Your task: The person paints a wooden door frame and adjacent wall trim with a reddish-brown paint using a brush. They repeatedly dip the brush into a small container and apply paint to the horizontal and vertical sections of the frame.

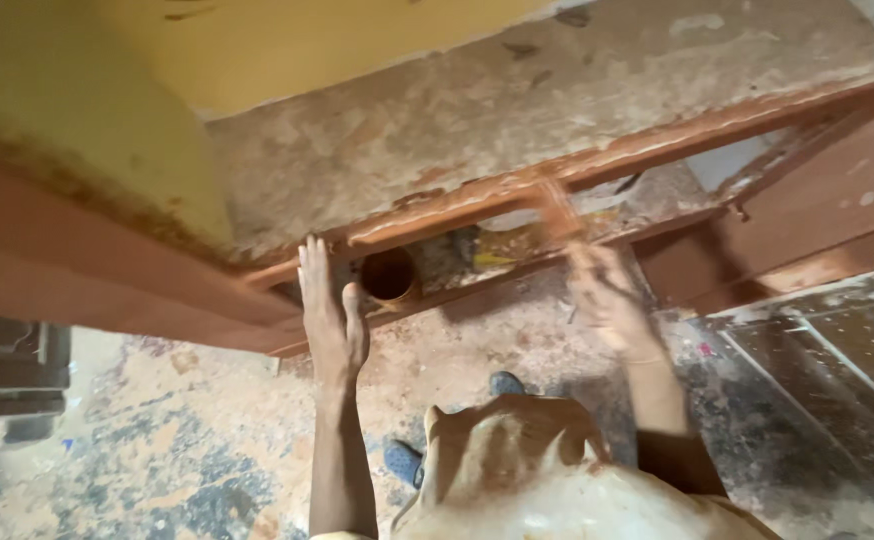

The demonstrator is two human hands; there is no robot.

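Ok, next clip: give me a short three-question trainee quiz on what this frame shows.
1. True or false: the left hand lies flat, fingers spread, against the reddish-brown frame.
2. What does the right hand hold? A) a hammer B) a paintbrush C) a tape measure
3. Fill in: the small round paint can sits just to the ______ of the left hand's thumb, as the picture shows it.

Key
1. True; the palm is open and grips nothing.
2. B, though the hand and brush are blurred with motion.
3. Right; the can stands on the spattered floor behind the frame's lower rail.
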